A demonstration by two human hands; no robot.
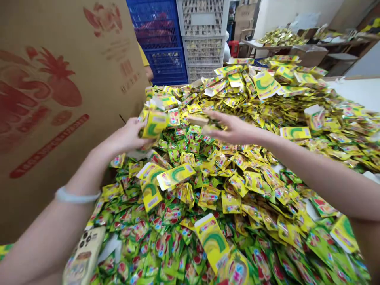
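So, left hand point(126, 136) is out over the far-left part of the pile, fingers clamped on a small yellow carton point(154, 123) w/ a green arc printed on it; carton sits tilted, just above the sachets. A pale bangle point(75, 196) rings the left wrist. Right hand point(234, 128) reaches in from the right, palm roughly down, fingers closed on a thin flat sachet or two point(204, 122) – blurred, can't tell exactly how many. The two hands are near each other but apart, carton between them & slightly left.

Below both: a big heap of yellow-green sachets point(237, 190) w/ red fruit prints, covering the bench point(360, 92) almost edge to edge; bare white bench top shows only far right. Mixed into the heap are flat yellow cartons, e.g. one near centre point(175, 176), one near the bottom edge point(212, 241), another at right point(295, 132).

Left side: a tall brown cardboard box point(59, 99) w/ red printing, standing right against the pile. Near-left corner: a phone point(84, 255) in a patterned case lying on the sachets, beside the left forearm. Far centre: stacked blue crates point(160, 39) & white crates point(203, 35). Far right: another bench w/ a gold-ish heap of packets point(280, 37).
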